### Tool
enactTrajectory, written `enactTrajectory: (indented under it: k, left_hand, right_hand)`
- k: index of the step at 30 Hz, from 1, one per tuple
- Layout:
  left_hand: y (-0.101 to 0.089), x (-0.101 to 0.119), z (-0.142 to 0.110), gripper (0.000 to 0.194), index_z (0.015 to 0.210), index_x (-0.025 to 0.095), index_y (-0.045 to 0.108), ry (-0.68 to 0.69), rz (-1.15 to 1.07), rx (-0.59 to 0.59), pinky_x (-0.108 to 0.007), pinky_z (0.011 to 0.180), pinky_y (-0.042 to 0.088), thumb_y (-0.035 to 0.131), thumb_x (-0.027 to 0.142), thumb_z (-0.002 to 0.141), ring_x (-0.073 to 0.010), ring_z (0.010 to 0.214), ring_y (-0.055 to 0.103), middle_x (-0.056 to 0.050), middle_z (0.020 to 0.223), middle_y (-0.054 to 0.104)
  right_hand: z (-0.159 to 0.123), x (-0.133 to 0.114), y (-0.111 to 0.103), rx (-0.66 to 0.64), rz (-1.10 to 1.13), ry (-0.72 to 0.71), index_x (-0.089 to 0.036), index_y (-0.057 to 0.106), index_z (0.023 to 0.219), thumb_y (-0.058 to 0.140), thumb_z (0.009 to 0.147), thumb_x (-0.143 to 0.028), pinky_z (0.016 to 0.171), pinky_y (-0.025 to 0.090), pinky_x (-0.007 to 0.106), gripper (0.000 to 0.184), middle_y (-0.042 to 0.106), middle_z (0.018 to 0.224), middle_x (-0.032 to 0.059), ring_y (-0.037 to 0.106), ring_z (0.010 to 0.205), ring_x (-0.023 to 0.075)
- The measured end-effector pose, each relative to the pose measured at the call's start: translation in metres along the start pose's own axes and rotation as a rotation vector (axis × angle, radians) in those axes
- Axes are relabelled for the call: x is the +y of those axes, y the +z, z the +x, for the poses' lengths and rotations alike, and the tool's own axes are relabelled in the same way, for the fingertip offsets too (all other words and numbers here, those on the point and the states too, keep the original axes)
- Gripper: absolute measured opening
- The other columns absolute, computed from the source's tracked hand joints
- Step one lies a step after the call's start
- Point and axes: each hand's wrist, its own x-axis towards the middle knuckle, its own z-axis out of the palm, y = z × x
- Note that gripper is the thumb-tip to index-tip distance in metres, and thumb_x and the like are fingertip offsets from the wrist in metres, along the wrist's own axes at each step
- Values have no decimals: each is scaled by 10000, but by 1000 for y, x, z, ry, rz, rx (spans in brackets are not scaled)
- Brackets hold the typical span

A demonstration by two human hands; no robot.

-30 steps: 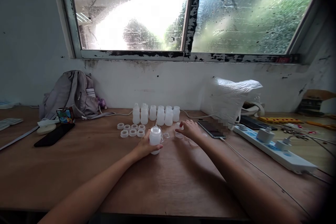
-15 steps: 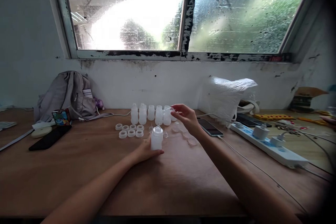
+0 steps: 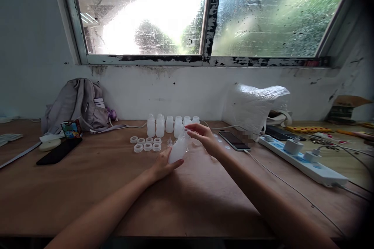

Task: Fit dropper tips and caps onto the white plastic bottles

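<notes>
Frosted baby bottle (image 3: 177, 151) leans right, gripped in my left hand (image 3: 163, 164), nearer than the bottle row (image 3: 169, 124). My right hand (image 3: 203, 135) is at its top, seemingly capping it; whether those fingers pinch anything I can't tell. Next calls for steadiness.

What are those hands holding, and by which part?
The left hand holds a tilted, frosted baby bottle around its body. The right hand is at the bottle's top; whether it grips anything cannot be told.
</notes>
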Motion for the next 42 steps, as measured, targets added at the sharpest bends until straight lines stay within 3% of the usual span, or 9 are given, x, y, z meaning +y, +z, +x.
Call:
enactTrajectory:
  k: [4,11,14,17,20,27,31,34,42]
  left_hand:
    - [1,2,1,363,944,180,536,10,43,48,-289,682,398,520,455,708,-192,778,524,-46,857,558]
    - [-3,-1,3,443,1030,208,482,-80,-67,274,-295,760,414,593,418,656,-190,897,523,-42,970,560]
    - [-9,0,4,395,951,198,497,-45,-91,309,-282,733,425,617,404,636,-178,850,533,-34,924,562]
    - [-14,0,4,351,894,192,511,-17,-97,224,-258,651,433,620,403,636,-158,746,543,-25,856,568]
    - [-15,-1,2,338,885,191,513,5,-91,198,-249,630,430,626,391,636,-154,731,539,-25,850,564]
    - [-18,-2,-3,323,881,187,504,70,-32,198,-263,638,425,624,363,639,-157,726,533,-34,850,558]
    - [-20,0,-6,296,848,185,510,115,-22,198,-267,663,420,629,346,630,-158,740,527,-32,839,550]
    - [-17,0,-6,227,795,175,518,71,-88,223,-248,621,413,590,351,669,-144,691,524,-25,793,553]
    - [-8,1,-9,204,637,153,510,-21,-204,395,-210,552,365,453,296,772,-113,593,486,2,636,526]
  right_hand:
    - [1,6,1,-8,55,48,-179,580,889,559,703,-347,630,404,249,252,584,825,29,515,734,131]
    - [2,25,5,60,175,133,-165,573,787,571,683,-366,537,425,233,227,529,690,-1,491,617,106]
    - [1,35,7,87,273,292,-150,528,646,539,689,-426,389,385,208,279,468,570,-14,451,484,91]
    - [-2,41,9,-12,373,512,-148,485,573,536,682,-438,308,317,200,313,410,480,-27,406,390,84]
    - [-5,40,10,-154,541,627,-149,512,620,556,680,-373,353,361,212,236,446,516,-20,450,436,99]
    - [-18,36,23,-288,824,630,-133,561,746,498,725,-308,550,437,273,187,547,689,29,532,615,142]
    - [-23,42,29,-239,890,667,-126,552,713,501,711,-272,548,427,260,155,539,671,22,521,602,132]
    - [-25,46,34,-214,901,706,-130,542,707,506,690,-257,486,403,240,133,532,650,20,508,573,129]
    - [-34,39,49,-50,865,741,-143,513,651,474,648,-279,396,343,219,142,506,587,15,483,529,136]
